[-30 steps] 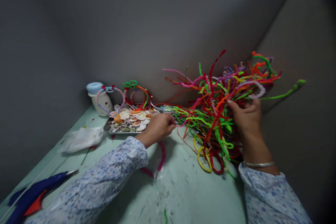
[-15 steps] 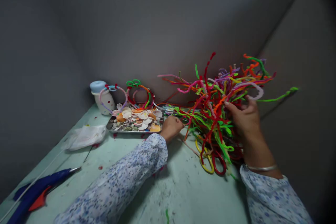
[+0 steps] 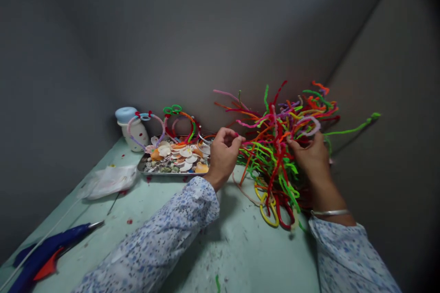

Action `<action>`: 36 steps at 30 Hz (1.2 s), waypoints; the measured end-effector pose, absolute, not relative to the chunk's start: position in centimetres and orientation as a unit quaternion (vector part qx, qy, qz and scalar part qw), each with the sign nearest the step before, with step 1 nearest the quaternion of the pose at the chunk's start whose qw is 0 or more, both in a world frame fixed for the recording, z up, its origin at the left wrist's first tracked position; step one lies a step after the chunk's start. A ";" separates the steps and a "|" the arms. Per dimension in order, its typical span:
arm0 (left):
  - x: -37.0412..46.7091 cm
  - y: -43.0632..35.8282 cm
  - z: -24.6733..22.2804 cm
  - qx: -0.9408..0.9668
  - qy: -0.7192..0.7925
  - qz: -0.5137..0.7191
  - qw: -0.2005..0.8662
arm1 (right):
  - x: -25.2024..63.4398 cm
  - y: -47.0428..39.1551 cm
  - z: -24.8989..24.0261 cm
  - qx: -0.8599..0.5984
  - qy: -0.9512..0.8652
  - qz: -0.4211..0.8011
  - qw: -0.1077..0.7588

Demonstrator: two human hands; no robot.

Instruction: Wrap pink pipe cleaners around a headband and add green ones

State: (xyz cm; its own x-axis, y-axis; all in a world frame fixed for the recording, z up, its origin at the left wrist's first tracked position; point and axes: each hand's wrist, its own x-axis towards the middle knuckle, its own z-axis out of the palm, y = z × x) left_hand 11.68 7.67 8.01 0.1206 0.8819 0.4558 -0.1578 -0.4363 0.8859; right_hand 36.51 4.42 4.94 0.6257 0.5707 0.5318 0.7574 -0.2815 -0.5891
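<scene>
A big tangle of fuzzy pipe cleaners [image 3: 275, 146] in red, green, orange, pink and purple rises at the right of the table. My left hand [image 3: 223, 153] is at its left side, thumb and forefinger pinched on what looks like the end of a pink-red pipe cleaner [image 3: 248, 143]. On the tangle's right side, my right hand [image 3: 312, 155] is closed on some of the pipe cleaners, below a pale purple loop [image 3: 311, 123]. Yellow-handled scissors [image 3: 268, 215] and a red handle loop [image 3: 286, 219] lie under the front of the tangle.
Left of my left hand is a metal tray [image 3: 172, 173] of shells [image 3: 185, 152]. Behind it stand decorated headbands [image 3: 149, 114] and a white jar with a blue lid [image 3: 127, 114]. A plastic bag [image 3: 112, 181] and a blue glue gun [image 3: 51, 245] lie nearer, on the left.
My left hand has lifted from the table beside the tangle, and its fingers now pinch higher up. My right hand has moved slightly left and down, shifting the tangle's top.
</scene>
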 end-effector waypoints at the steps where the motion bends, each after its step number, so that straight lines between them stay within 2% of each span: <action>1: 11.8 7.6 8.0 0.608 0.305 0.580 0.448 | 36.3 4.2 5.3 -0.806 -0.417 -0.107 0.405; 5: 12.3 7.8 7.0 0.595 0.346 0.544 0.479 | 35.2 3.0 7.1 -0.830 -0.451 -0.120 0.307; 10: 12.7 8.5 6.7 0.489 0.345 0.543 0.590 | 34.3 0.7 10.1 -0.833 -0.485 -0.136 0.230; 14: 13.0 9.0 7.0 0.444 0.362 0.542 0.615 | 33.1 -1.3 12.5 -0.852 -0.475 -0.139 0.168; 17: 13.1 9.0 6.9 0.433 0.368 0.540 0.621 | 30.9 -2.1 13.5 -0.813 -0.549 -0.047 0.189; 20: 13.2 8.6 6.9 0.438 0.363 0.539 0.621 | 28.2 -1.7 12.9 -0.736 -0.634 -0.014 0.238; 24: 13.2 8.2 6.8 0.458 0.348 0.539 0.615 | 26.1 0.3 10.9 -0.738 -0.649 -0.046 0.178; 27: 12.9 8.0 6.3 0.521 0.355 0.537 0.561 | 26.4 1.2 9.9 -0.746 -0.645 -0.029 0.160; 31: 12.3 7.9 5.5 0.663 0.396 0.498 0.394 | 28.0 1.4 10.1 -0.755 -0.612 -0.061 0.227; 33: 12.0 8.1 5.3 0.696 0.436 0.461 0.335 | 28.7 1.4 10.3 -0.770 -0.588 -0.094 0.230; 36: 11.7 9.2 5.0 0.695 0.503 0.409 0.312 | 29.5 1.4 10.4 -0.790 -0.568 -0.112 0.201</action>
State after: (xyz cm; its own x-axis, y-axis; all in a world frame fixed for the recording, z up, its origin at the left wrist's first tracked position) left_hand 11.67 9.16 5.04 0.1596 0.9539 0.2540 0.4433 -0.2992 0.8450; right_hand 29.49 1.43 10.38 0.3301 0.8524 0.4055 0.9426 -0.2749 -0.1893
